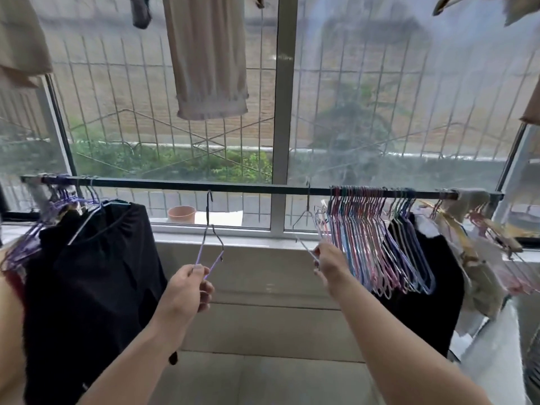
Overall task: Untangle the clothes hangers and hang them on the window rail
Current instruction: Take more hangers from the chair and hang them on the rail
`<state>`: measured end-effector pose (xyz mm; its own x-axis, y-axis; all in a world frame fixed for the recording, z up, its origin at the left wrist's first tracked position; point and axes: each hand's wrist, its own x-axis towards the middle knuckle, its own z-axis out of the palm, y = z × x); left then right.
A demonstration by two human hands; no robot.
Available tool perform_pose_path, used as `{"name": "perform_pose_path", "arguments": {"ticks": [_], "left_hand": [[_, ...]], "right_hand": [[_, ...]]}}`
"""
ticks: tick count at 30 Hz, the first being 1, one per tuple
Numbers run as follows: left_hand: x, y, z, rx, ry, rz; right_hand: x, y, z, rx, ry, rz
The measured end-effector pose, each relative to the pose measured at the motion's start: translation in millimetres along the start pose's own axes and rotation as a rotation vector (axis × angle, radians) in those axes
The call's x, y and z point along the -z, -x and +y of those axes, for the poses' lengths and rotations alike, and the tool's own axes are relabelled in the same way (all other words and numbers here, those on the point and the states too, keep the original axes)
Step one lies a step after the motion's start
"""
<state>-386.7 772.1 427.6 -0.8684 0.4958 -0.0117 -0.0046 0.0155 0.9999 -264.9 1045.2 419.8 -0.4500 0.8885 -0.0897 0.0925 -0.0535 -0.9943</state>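
A black window rail (251,187) runs across the frame at mid height. A bent purple wire hanger (209,238) hangs from the rail's middle by its dark hook. My left hand (188,290) pinches its lower ends. To the right, a thin pale hanger (306,220) hooks over the rail. My right hand (328,267) grips its lower wire beside a dense row of several pink, blue and purple hangers (377,238). Another bunch of purple hangers (55,206) crowds the rail's left end.
Black garments hang at the left (90,282) and behind the hanger row at the right (423,287). Pale clothes (479,258) hang at the far right. A beige cloth (209,57) dangles above. An orange pot (181,214) stands on the sill outside.
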Motion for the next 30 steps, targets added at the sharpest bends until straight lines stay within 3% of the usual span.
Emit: {"name": "perform_pose_path", "arguments": {"ticks": [5,12,15,17,20,22,25,26,28,30], "left_hand": [[-11,-22,-8,0.017,0.003,-0.012],[-25,-31,-6,0.028,-0.016,-0.054],[-37,-33,-2,0.04,-0.004,-0.082],[-45,-31,0,0.038,0.025,-0.1],[-57,-26,0,0.047,0.087,-0.097],[-68,-24,0,0.101,0.124,-0.133],[-91,-16,-7,0.166,0.107,-0.351],[-98,-9,-8,0.152,0.067,-0.45],[-109,4,-9,0.093,-0.001,-0.608],[-117,8,-8,0.04,-0.044,-0.676]], "right_hand": [[-2,0,22,-0.007,-0.006,0.17],[10,-4,19,-0.017,-0.128,0.266],[9,-3,19,-0.097,-0.001,0.19],[11,1,23,-0.109,0.227,0.145],[15,31,30,0.172,0.42,0.287],[9,54,30,0.231,0.367,0.162],[-11,80,18,-0.089,0.105,-0.351],[-15,85,13,-0.156,-0.017,-0.448],[-20,89,5,-0.146,-0.101,-0.524],[-20,86,7,-0.049,-0.042,-0.496]]}}
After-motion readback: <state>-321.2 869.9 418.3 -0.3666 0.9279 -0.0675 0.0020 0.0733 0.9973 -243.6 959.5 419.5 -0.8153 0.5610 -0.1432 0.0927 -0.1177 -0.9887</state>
